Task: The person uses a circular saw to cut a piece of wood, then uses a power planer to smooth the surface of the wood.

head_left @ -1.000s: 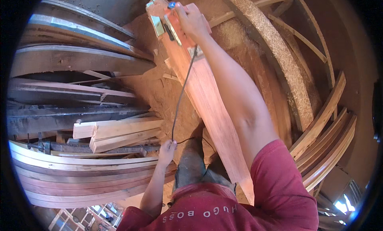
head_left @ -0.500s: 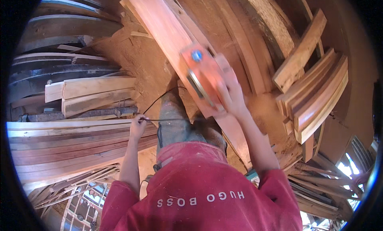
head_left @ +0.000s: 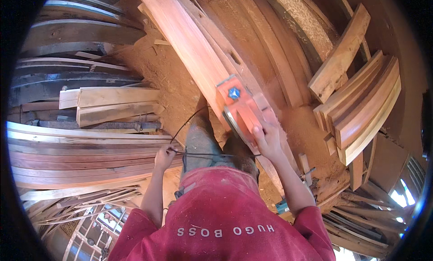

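My right hand point(head_left: 269, 141) grips the rear handle of an orange-red electric planer point(head_left: 243, 108) with a blue knob at its front. The planer sits on a long reddish plank point(head_left: 189, 40), which slants from the upper left down toward my right side. Off to the left, my left hand point(head_left: 165, 156) is closed on the planer's black power cord point(head_left: 205, 153). The cord loops in front of my legs, between that hand and the back of the planer. The planer's underside is hidden against the wood.
Stacked boards point(head_left: 90, 157) lie at my left, with shorter light blocks point(head_left: 117, 103) beyond them. More cut planks point(head_left: 361, 107) are piled at the right. Sawdust point(head_left: 167, 76) covers the ground. A teal tool point(head_left: 283, 207) rests by my right elbow.
The planer has come back along the plank toward me with my right hand on it. My left hand has shifted slightly right and nearer, still holding the cord.
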A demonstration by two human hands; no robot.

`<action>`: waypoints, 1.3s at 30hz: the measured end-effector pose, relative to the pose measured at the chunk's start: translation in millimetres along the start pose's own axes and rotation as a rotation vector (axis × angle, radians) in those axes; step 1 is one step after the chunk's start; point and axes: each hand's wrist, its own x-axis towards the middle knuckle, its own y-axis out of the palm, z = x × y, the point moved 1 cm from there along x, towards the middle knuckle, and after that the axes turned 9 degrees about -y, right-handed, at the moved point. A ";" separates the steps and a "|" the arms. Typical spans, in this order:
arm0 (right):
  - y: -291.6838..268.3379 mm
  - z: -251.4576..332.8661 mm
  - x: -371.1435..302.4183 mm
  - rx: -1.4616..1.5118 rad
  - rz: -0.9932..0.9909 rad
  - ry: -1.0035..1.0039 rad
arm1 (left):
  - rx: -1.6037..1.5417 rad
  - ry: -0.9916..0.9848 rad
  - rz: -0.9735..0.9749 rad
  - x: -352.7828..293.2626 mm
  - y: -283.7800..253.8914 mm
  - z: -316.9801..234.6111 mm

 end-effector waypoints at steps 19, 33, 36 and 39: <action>108.9 179.3 443.8 0.064 -0.170 -0.287 | -0.379 -0.231 0.078 140.3 -131.5 -29.1; 141.1 277.1 641.2 -0.074 -0.142 -0.509 | -0.790 -0.145 0.143 186.4 -159.5 -116.6; 130.8 261.8 587.3 0.082 0.071 -0.252 | -0.723 -0.152 0.075 169.0 -161.3 -100.4; 127.9 209.6 480.2 0.134 0.085 -0.271 | -0.649 -0.130 -0.037 143.1 -128.0 -22.2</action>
